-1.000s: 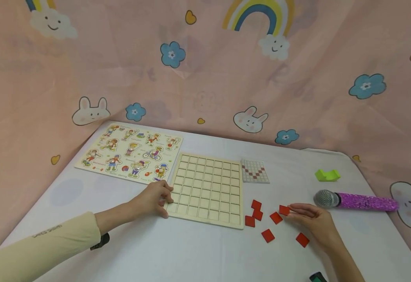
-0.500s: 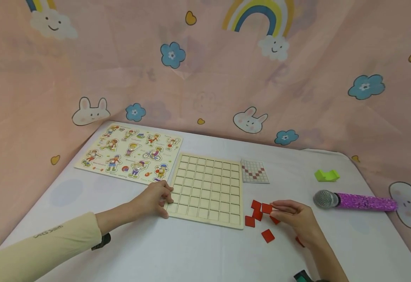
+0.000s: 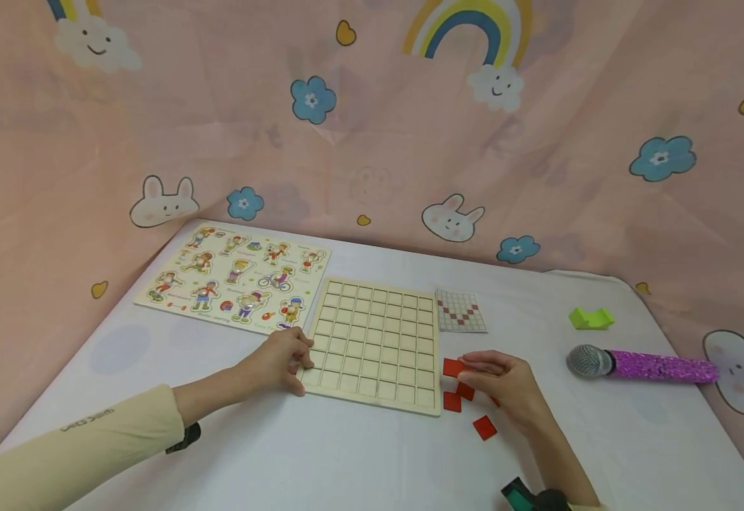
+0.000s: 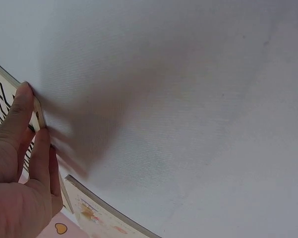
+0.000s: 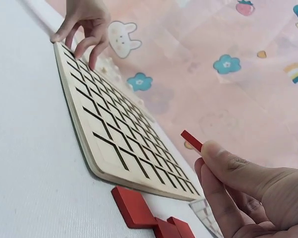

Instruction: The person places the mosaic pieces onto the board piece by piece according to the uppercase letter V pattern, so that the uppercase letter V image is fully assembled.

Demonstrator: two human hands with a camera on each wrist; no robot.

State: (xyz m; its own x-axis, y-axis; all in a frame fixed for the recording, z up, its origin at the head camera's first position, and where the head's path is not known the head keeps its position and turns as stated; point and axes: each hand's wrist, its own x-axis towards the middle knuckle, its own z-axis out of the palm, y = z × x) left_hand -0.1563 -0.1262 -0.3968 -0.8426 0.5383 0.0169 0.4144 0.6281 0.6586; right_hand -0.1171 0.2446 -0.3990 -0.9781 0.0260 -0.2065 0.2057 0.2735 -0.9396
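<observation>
My left hand [image 3: 277, 360] grips the left edge of a pale wooden grid board [image 3: 372, 341]; in the left wrist view the thumb and fingers [image 4: 39, 158] pinch that edge. Between thumb and fingertips, my right hand [image 3: 506, 390] holds a thin red square tile [image 5: 192, 141], raised off the table beside the board's lower right side. Several loose red tiles [image 3: 485, 427] lie below and around this hand, some partly hidden by it. Just past the board's right edge rests a small pattern card [image 3: 462, 311] printed with a V of red squares.
A picture puzzle board [image 3: 231, 277] lies at the back left, close to the grid board. To the right are a purple glitter microphone [image 3: 642, 365] and a lime-green curved piece [image 3: 591, 318]. A pink printed cloth [image 3: 372, 142] hangs behind the white table.
The right hand has moved left with its red tile, from the right of the loose tiles to near the board's edge. My left hand stays on the board.
</observation>
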